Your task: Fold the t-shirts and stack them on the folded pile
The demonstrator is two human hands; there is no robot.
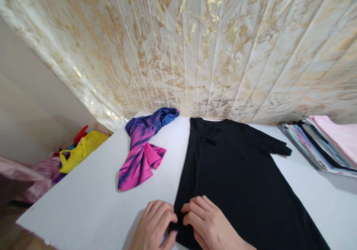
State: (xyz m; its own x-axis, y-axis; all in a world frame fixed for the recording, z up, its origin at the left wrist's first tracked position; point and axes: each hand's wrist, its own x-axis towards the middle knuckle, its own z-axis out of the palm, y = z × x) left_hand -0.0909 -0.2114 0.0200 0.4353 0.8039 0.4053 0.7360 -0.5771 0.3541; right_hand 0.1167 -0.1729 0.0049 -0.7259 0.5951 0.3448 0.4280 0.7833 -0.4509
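Note:
A black short-sleeved shirt (237, 175) lies spread on the white table, its neckline towards the wall. Its left side is folded inward in a long strip, with that sleeve lying over the chest; the right sleeve sticks out to the side. At the lower left edge of the shirt, my left hand (156, 224) is closed, thumb and fingers pinching the fabric. Just right of it, my right hand (208, 222) rests on the folded strip with curled fingers gripping the cloth. The lower hem is partly hidden by my right hand and the frame's edge.
A crumpled pink and blue garment (142, 146) lies on the table (83, 205) left of the shirt. Folded clothes (329, 142) are stacked at the right. Beyond the table's left edge are a yellow cloth item (86, 149) and other textiles. A gold-patterned covering (195, 49) hangs behind.

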